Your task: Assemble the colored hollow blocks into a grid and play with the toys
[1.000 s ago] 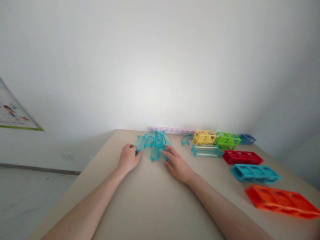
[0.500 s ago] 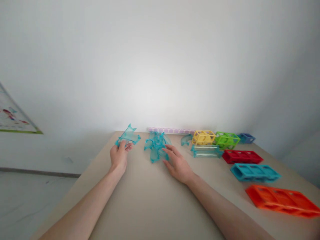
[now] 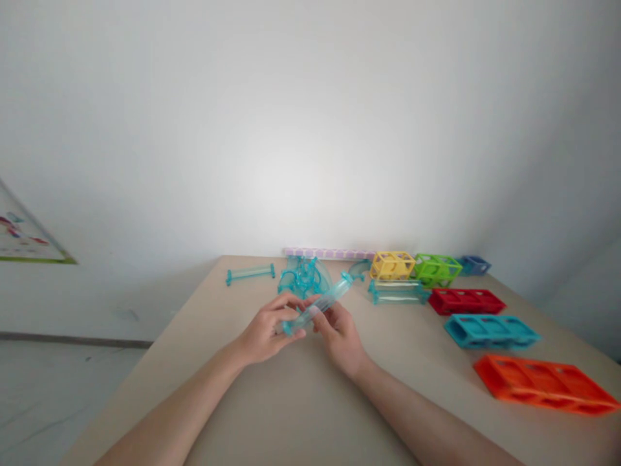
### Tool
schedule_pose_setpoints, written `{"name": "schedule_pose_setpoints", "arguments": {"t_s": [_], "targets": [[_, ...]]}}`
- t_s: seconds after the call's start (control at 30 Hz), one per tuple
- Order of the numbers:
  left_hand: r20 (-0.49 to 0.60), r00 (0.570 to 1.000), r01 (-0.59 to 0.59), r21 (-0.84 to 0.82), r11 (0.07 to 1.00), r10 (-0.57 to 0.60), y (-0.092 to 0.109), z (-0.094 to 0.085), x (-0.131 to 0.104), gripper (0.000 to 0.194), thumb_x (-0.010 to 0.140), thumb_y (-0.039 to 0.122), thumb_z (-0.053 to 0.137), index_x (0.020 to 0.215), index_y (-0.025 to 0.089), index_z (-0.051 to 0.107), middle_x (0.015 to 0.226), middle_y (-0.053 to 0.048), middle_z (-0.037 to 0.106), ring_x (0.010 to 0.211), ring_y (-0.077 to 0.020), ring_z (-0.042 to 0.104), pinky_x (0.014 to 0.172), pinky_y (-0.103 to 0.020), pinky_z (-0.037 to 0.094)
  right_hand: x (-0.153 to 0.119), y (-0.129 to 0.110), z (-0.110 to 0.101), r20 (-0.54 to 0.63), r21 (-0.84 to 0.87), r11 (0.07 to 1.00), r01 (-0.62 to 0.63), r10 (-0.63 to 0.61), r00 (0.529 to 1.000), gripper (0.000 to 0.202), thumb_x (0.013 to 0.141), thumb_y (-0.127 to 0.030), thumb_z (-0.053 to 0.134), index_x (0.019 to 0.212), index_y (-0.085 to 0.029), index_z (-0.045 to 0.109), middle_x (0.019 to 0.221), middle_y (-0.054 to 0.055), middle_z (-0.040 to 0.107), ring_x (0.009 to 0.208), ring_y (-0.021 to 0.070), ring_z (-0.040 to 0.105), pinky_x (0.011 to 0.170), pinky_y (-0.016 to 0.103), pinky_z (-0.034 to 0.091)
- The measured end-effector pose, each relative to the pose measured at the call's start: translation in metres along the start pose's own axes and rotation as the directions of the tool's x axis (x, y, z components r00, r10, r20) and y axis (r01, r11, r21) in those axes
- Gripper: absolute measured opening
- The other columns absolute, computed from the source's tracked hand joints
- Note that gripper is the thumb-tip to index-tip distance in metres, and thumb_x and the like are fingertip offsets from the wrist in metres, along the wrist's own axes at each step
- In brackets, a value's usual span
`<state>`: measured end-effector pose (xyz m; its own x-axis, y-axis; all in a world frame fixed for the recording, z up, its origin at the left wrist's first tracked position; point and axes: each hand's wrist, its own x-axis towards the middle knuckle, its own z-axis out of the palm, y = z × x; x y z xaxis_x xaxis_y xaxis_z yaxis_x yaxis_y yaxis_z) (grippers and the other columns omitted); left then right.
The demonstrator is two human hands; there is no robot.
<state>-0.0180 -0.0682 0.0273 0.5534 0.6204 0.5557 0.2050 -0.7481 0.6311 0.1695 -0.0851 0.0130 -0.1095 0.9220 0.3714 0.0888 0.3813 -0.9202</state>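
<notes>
Low over the tabletop, both hands meet around a translucent teal track piece, tilted with its right end higher. My right hand is closed on its middle, thumb on the near side. My left hand has its fingers curled at the lower left end of the same piece. Just behind them sits a cluster of teal pieces with curved arms, its front part covered by the hands. Another straight teal track piece lies on the table to the left.
On the right are stacked teal track pieces, a yellow frame block, a green one, a dark blue one, and red, turquoise and orange blocks. A purple patterned strip runs along the wall.
My left hand has let go of the teal piece at the left and moved right. My right hand has lifted a track piece from around the cluster, and the hands have come together.
</notes>
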Motion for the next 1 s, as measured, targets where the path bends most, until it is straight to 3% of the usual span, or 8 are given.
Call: {"name": "schedule_pose_setpoints", "arguments": {"t_s": [0.1,0.2,0.33,0.47,0.6,0.73,0.83,1.0], "targets": [[-0.120,0.992,0.036,0.011,0.999,-0.035,-0.021,-0.016,-0.001,0.053,0.085,0.063,0.048,0.093,0.016,0.070,0.092,-0.010,0.067,0.089,-0.0215,0.061,0.082,-0.032,0.048,0.002,0.003,0.000,-0.051,0.133,0.991,-0.029,0.036,0.998,0.035,0.088,-0.050,0.054,0.086,-0.017,0.062,0.084,0.007,0.068,0.066,0.0145,0.057,0.064,0.028,0.048],[-0.462,0.840,0.381,0.129,0.915,-0.285,-0.051,-0.037,-0.003,0.041,0.095,0.045,0.038,0.103,0.017,0.067,0.106,-0.010,0.068,0.103,-0.0225,0.060,0.088,-0.034,0.046,0.002,0.005,0.000,-0.059,0.214,0.977,-0.015,0.028,0.998,0.032,0.086,-0.051,0.057,0.085,-0.018,0.058,0.076,0.004,0.066,0.064,0.0145,0.057,0.066,0.029,0.048],[-0.505,0.723,0.683,0.421,0.597,-0.471,-0.074,-0.054,-0.006,0.047,0.086,0.028,0.049,0.131,0.015,0.052,0.132,-0.015,0.056,0.125,-0.0298,0.048,0.101,-0.042,0.039,0.000,0.005,0.001,0.027,0.267,0.961,-0.067,0.062,0.998,0.029,0.087,-0.049,0.056,0.087,-0.020,0.052,0.067,-0.001,0.060,0.058,0.0128,0.055,0.060,0.027,0.045],[-0.489,0.660,0.727,0.609,0.318,-0.570,-0.068,-0.057,-0.010,0.037,0.081,0.032,0.054,0.115,0.021,0.065,0.116,-0.015,0.064,0.112,-0.0376,0.054,0.092,-0.055,0.039,0.000,0.004,0.001,0.058,0.279,0.944,-0.179,0.169,0.984,0.033,0.083,-0.051,0.057,0.081,-0.020,0.049,0.066,-0.003,0.056,0.049,0.0098,0.050,0.049,0.024,0.039],[-0.538,0.680,0.733,0.498,0.463,-0.499,-0.060,-0.059,-0.008,0.014,0.078,0.024,0.054,0.080,0.019,0.068,0.089,-0.010,0.067,0.090,-0.0305,0.062,0.086,-0.047,0.040,0.000,0.002,0.001,0.078,0.298,0.920,-0.254,0.242,0.967,0.037,0.086,-0.056,0.049,0.083,-0.019,0.049,0.064,-0.004,0.054,0.041,0.0089,0.047,0.041,0.022,0.034],[-0.566,0.698,0.652,0.250,0.716,-0.438,-0.051,-0.050,-0.001,0.017,0.083,0.032,0.051,0.077,0.018,0.058,0.074,-0.004,0.064,0.073,-0.0199,0.062,0.072,-0.030,0.046,0.000,0.004,0.002,0.072,0.271,0.936,-0.226,0.214,0.974,0.038,0.088,-0.057,0.047,0.080,-0.020,0.049,0.061,-0.004,0.052,0.043,0.0101,0.048,0.043,0.023,0.035],[-0.342,0.821,0.425,-0.171,0.889,-0.458,-0.037,-0.031,0.002,0.023,0.080,0.039,0.059,0.077,0.017,0.058,0.070,-0.002,0.064,0.069,-0.0175,0.061,0.070,-0.028,0.047,0.001,0.009,0.001,0.036,0.238,0.960,-0.149,0.145,0.989,0.038,0.087,-0.056,0.051,0.074,-0.021,0.048,0.060,-0.003,0.052,0.050,0.0115,0.049,0.049,0.024,0.038],[-0.085,0.909,0.335,-0.432,0.837,-0.408,-0.019,-0.003,-0.001,0.023,0.077,0.035,0.070,0.084,0.015,0.062,0.082,-0.005,0.067,0.078,-0.0173,0.063,0.075,-0.028,0.048,0.003,0.009,-0.001,0.009,0.205,0.977,-0.064,0.063,0.998,0.037,0.089,-0.053,0.050,0.072,-0.021,0.049,0.062,-0.002,0.054,0.057,0.0128,0.048,0.058,0.027,0.039]]}}
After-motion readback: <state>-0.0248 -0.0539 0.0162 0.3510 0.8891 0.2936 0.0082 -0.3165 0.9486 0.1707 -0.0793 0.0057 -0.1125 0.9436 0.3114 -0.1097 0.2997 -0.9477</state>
